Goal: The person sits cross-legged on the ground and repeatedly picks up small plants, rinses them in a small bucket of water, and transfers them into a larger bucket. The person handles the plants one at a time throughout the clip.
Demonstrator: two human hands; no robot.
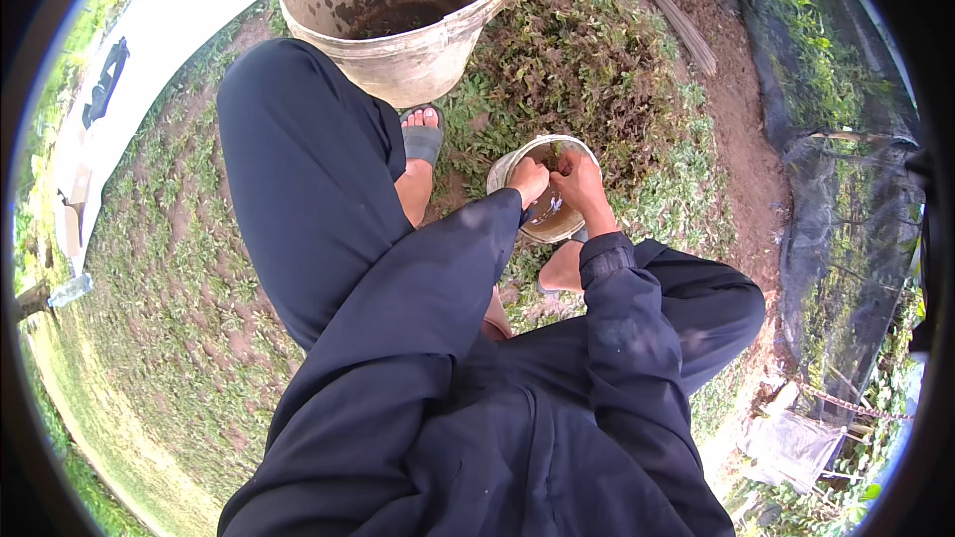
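Observation:
A small white bucket (pixel 503 173) stands between my feet with murky brown water in it. Both hands reach into its opening, close together. My left hand (pixel 530 180) is at the left side with its fingers curled. My right hand (pixel 579 183) is at the right, its fingers bent near the far inner wall. A small dark, plant-like bit shows at the fingertips, but which hand has hold of it is unclear. Just beyond the bucket lies a broad heap of uprooted reddish-green plants (pixel 589 82) on the ground.
A large dirty plastic tub (pixel 403 63) with dark residue stands at the top, beyond my left foot. A stick broom (pixel 675 19) lies at the upper right. Dark netting (pixel 813 201) runs along the right side. A clear plastic bottle (pixel 70 290) lies far left.

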